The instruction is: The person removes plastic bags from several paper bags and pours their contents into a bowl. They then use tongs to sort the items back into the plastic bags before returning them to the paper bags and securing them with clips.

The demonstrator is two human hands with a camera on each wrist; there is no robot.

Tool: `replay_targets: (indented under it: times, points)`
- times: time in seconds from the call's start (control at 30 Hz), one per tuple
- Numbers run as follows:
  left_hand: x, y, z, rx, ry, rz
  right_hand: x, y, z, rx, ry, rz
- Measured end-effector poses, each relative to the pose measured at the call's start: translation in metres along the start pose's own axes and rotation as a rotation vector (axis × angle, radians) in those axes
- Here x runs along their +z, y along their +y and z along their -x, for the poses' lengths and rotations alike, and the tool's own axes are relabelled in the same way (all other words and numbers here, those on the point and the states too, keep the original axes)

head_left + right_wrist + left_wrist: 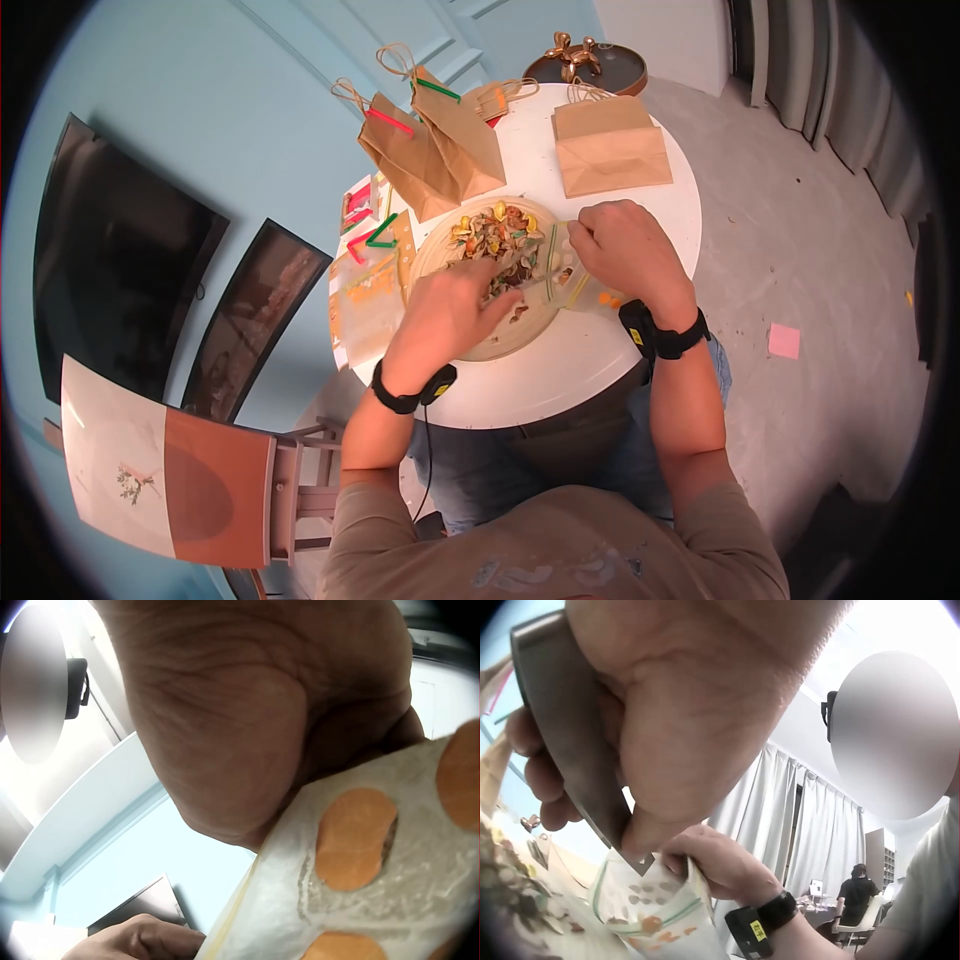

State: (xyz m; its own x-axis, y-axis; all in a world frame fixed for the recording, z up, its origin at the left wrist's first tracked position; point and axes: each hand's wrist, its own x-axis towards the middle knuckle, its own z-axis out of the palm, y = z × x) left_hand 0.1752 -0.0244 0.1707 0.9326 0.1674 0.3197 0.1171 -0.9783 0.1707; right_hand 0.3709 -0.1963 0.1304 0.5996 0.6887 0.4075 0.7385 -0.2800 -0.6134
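My left hand [455, 305] grips a tapered grey metal tool [566, 720], its narrow end with a small hole by the thumb. In the head view that hand is over a heap of dried petals and potpourri [497, 235] on a round pale tray [485, 348], and hides most of the tool. My right hand [622, 250] pinches the edge of a translucent zip bag [641, 904] printed with orange shapes. The bag's mouth, edged in green, gapes toward the left hand, and some pieces show through its wall. Close up in the right wrist view are the bag's orange patches [356, 840].
Brown paper bags [430, 150] with red and green strips stand at the back left of the white round table [520, 385]. Another paper bag [612, 150] lies at the back right. Flat translucent bags [370, 300] are left of the tray. A chair [300, 490] stands lower left.
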Motion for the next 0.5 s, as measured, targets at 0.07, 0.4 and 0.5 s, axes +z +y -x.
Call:
replay_targets:
  times: [0.07,0.4,0.5]
  points:
    - [-0.013,-0.012,0.005,-0.116,-0.016,-0.035,0.001,0.002,0.0,-0.006,0.006,-0.003]
    - [-0.042,-0.139,0.056,-0.839,-0.396,0.136,-0.003,-0.001,0.002,-0.001,0.003,-0.015]
    - [-0.035,-0.152,0.062,-0.824,-0.464,0.231,0.0,-0.002,0.001,0.0,-0.003,-0.006]
